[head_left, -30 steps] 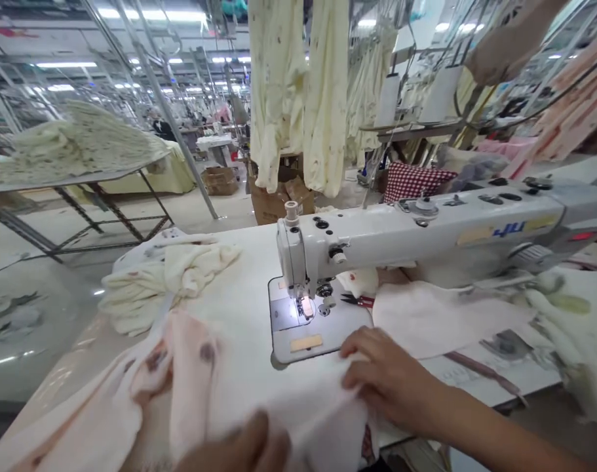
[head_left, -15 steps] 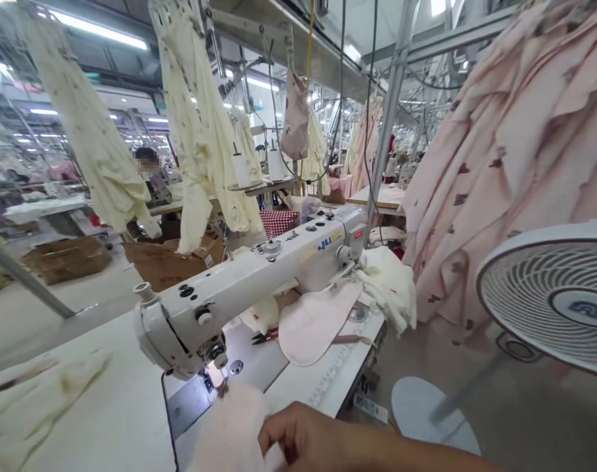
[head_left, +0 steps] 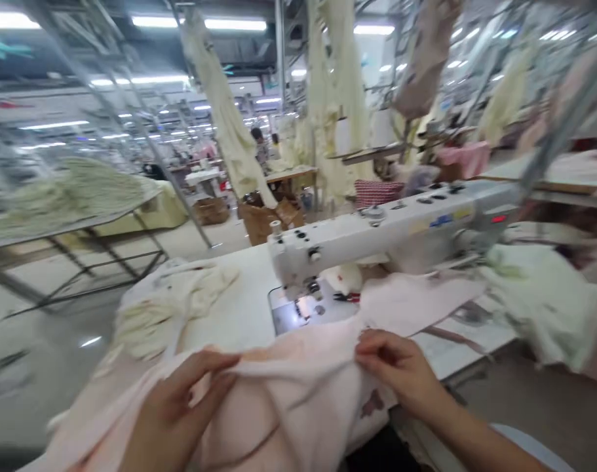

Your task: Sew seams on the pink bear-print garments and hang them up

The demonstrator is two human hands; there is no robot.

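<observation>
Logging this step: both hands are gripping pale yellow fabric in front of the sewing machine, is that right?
Not quite: the fabric is pale pink, not pale yellow. The head view shows the left hand and right hand gripping pale pink fabric in front of the sewing machine.

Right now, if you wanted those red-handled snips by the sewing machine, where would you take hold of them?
Probably by the red handles, coming from above and the right with the right hand. The dark blades point left, and the pink cloth lies just in front of the handles, so reaching over it looks easiest.
</observation>
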